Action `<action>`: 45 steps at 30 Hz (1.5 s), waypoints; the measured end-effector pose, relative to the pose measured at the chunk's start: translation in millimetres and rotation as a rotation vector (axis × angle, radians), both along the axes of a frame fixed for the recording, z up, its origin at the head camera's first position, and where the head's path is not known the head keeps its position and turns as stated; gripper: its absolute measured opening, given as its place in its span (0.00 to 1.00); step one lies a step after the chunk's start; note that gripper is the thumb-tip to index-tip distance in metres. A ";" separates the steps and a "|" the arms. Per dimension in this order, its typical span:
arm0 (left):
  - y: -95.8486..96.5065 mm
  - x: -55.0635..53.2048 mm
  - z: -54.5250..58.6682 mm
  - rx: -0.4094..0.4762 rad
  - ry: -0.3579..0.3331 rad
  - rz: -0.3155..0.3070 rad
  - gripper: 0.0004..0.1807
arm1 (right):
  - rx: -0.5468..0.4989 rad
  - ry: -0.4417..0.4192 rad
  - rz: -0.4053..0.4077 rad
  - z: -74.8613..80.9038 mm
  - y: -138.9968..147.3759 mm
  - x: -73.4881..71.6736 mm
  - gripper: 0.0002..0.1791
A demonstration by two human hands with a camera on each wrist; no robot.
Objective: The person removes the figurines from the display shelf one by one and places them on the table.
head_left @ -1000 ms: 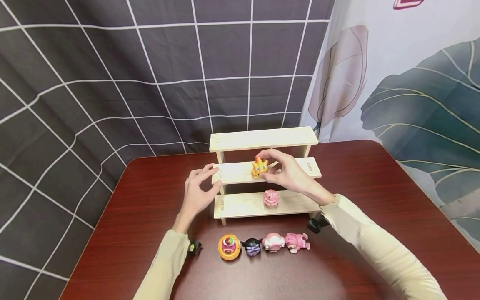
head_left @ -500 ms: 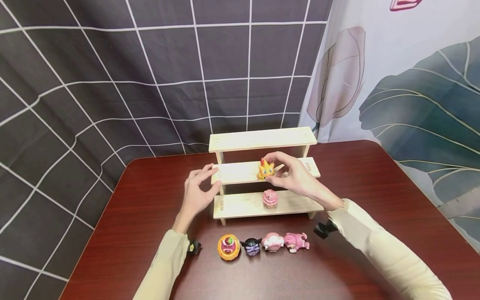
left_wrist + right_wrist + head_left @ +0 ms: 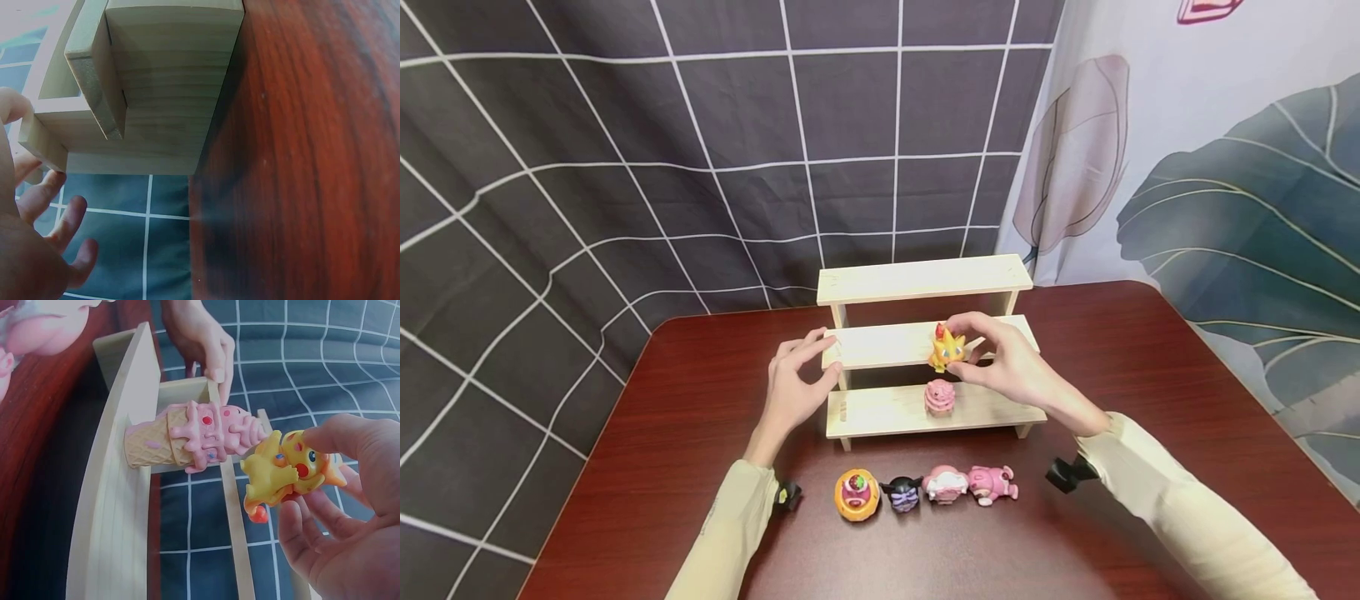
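My right hand [image 3: 1011,362] pinches a yellow figurine [image 3: 947,350] with blue eyes and a red-tipped tail, in front of the middle shelf of a three-tier wooden display stand [image 3: 880,344]. In the right wrist view the figurine [image 3: 275,469] is clear of the shelf boards, held by thumb and fingers. My left hand [image 3: 797,379] holds the left end of the middle shelf between thumb and index finger; in the left wrist view its other fingers [image 3: 69,225] are spread. A pink ice-cream-cone figurine [image 3: 940,397] stands upright on the bottom shelf, just below the yellow one.
Before the stand, a row of toys lies on the red-brown table [image 3: 700,417]: an orange round one [image 3: 857,495], a black-and-purple one [image 3: 903,494], a pink-and-white one [image 3: 945,485] and a pink bear-like one [image 3: 993,484]. A dark checked curtain [image 3: 715,208] hangs behind.
My right hand has moved right and toward me with the yellow figurine, from over the middle shelf to its front edge. My left hand stays at the shelf end.
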State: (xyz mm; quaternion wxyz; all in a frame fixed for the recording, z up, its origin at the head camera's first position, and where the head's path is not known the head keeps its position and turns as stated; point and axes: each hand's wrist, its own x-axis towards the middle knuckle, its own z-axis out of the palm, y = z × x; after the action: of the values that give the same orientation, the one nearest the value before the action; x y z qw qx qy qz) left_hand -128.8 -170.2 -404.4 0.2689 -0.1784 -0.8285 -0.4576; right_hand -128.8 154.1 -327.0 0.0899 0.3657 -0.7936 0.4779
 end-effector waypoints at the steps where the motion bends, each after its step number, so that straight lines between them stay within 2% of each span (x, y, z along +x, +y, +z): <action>1: 0.0 0.3 0.0 0.000 0.000 0.000 0.21 | 0.000 0.003 0.002 -0.2 1.1 1.0 0.26; 8: 0.3 0.5 -0.7 0.003 -0.005 -0.003 0.21 | -0.015 0.032 0.022 -1.2 8.8 7.1 0.26; 19: 0.5 -0.1 -2.2 0.002 -0.001 -0.003 0.21 | 0.002 0.015 -0.040 -5.2 23.9 22.2 0.27; 36: -0.1 1.6 -1.3 0.007 -0.018 -0.001 0.21 | -0.036 0.008 -0.037 -4.6 38.9 42.2 0.27; 45: 0.4 0.6 -0.2 0.012 -0.020 0.000 0.21 | 0.001 0.026 -0.075 -5.5 49.6 52.4 0.29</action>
State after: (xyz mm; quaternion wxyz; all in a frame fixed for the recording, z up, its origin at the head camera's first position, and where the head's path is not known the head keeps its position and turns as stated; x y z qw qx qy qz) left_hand -128.2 -169.8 -404.5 0.2616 -0.1722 -0.8285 -0.4642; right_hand -76.3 203.7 -332.5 0.1178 0.3417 -0.8059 0.4689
